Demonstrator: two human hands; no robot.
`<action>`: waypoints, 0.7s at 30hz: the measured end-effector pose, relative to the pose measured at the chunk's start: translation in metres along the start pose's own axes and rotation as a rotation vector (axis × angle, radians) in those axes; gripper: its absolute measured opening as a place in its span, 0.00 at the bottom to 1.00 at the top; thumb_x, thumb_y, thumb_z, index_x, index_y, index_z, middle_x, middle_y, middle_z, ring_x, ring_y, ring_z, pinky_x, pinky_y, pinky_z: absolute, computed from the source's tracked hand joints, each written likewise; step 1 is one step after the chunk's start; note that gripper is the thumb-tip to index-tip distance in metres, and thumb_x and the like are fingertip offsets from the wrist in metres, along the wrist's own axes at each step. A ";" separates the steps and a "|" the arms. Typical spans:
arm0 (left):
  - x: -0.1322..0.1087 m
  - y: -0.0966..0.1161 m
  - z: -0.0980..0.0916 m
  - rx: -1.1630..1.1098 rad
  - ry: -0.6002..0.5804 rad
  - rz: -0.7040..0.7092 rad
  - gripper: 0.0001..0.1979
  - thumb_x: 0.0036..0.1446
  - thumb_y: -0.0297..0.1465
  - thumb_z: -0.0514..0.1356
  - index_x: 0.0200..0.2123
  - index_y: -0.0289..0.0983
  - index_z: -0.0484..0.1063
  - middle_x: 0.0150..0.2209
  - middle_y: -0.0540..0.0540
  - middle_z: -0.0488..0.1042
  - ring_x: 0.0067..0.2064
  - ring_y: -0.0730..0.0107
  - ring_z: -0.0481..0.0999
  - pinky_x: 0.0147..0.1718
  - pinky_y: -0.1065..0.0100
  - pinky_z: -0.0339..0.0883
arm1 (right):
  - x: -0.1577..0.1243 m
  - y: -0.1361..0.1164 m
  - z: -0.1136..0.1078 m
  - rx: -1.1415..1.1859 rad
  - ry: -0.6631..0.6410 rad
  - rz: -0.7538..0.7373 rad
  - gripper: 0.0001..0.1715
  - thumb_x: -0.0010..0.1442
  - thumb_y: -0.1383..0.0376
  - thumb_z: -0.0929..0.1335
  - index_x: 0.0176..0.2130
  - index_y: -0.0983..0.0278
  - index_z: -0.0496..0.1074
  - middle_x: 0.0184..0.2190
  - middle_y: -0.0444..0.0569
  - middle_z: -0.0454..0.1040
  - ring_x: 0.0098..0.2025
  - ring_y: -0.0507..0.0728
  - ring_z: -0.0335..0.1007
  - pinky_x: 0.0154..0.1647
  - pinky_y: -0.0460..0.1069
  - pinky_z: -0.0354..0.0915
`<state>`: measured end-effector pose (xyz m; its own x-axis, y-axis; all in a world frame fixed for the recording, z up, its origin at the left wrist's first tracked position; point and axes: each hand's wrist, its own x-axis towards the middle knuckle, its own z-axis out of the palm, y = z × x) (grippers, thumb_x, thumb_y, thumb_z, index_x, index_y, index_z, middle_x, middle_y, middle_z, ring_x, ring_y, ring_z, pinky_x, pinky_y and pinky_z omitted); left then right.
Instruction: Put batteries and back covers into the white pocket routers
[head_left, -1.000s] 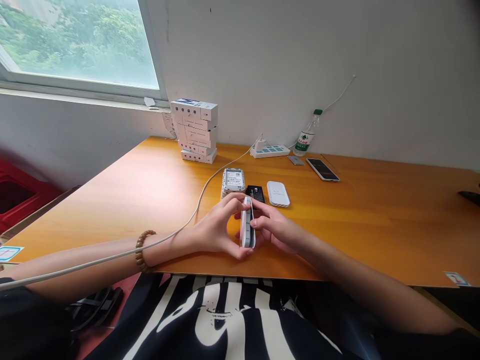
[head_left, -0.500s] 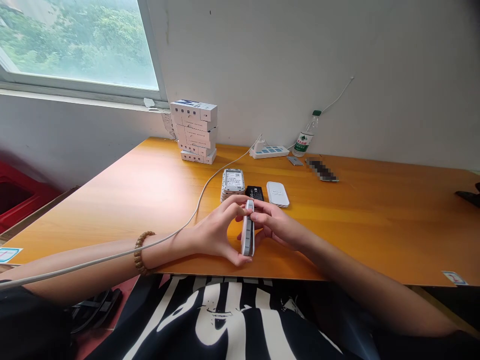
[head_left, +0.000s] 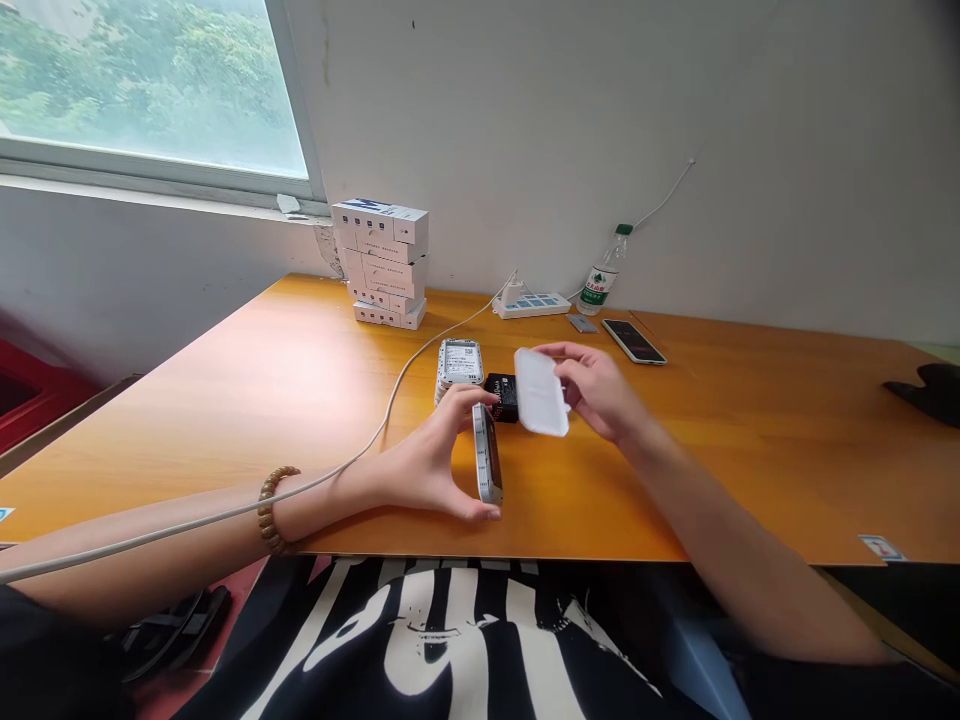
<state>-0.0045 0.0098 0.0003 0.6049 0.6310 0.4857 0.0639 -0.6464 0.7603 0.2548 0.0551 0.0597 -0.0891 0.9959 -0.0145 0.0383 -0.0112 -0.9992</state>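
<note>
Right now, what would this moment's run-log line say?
left hand: holds white device on edge | right hand: holds white cover | beside: black block | behind: stacked devices

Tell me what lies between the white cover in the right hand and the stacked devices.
A flat black module lies there, in the head view.

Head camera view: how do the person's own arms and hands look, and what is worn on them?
The left hand and right hand are bare, with no gloves. A brown bead bracelet circles the left wrist. Dark sleeves end above the bare forearms. A white cable crosses the left forearm.
</note>
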 end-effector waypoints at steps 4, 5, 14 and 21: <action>0.001 0.003 -0.002 0.091 -0.167 -0.040 0.45 0.40 0.45 0.79 0.58 0.43 0.65 0.62 0.37 0.61 0.66 0.40 0.65 0.67 0.40 0.65 | 0.042 0.002 -0.040 -0.139 0.062 -0.019 0.11 0.55 0.74 0.72 0.39 0.63 0.79 0.40 0.52 0.81 0.40 0.57 0.78 0.40 0.53 0.79; 0.001 0.003 -0.002 0.097 -0.196 -0.041 0.41 0.40 0.45 0.79 0.55 0.42 0.67 0.61 0.37 0.62 0.66 0.41 0.66 0.67 0.40 0.65 | 0.051 0.005 -0.049 -0.187 0.071 -0.005 0.11 0.54 0.76 0.73 0.38 0.64 0.79 0.39 0.53 0.81 0.39 0.57 0.78 0.40 0.53 0.79; 0.003 -0.001 -0.006 0.110 -0.294 -0.088 0.35 0.43 0.46 0.78 0.51 0.41 0.70 0.63 0.36 0.65 0.65 0.43 0.70 0.65 0.44 0.68 | 0.085 0.041 -0.079 -0.453 0.091 -0.035 0.12 0.58 0.74 0.72 0.40 0.65 0.83 0.42 0.55 0.85 0.40 0.61 0.82 0.49 0.59 0.78; 0.002 -0.005 -0.006 0.153 -0.379 -0.073 0.36 0.47 0.46 0.76 0.54 0.41 0.68 0.64 0.35 0.63 0.63 0.44 0.71 0.62 0.46 0.72 | 0.090 0.053 -0.085 -0.862 0.075 -0.203 0.13 0.63 0.66 0.71 0.45 0.62 0.85 0.47 0.55 0.86 0.51 0.66 0.82 0.59 0.63 0.74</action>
<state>-0.0087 0.0169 0.0005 0.8421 0.4934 0.2178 0.2173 -0.6799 0.7003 0.3332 0.1516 0.0091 -0.1113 0.9748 0.1931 0.7676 0.2077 -0.6064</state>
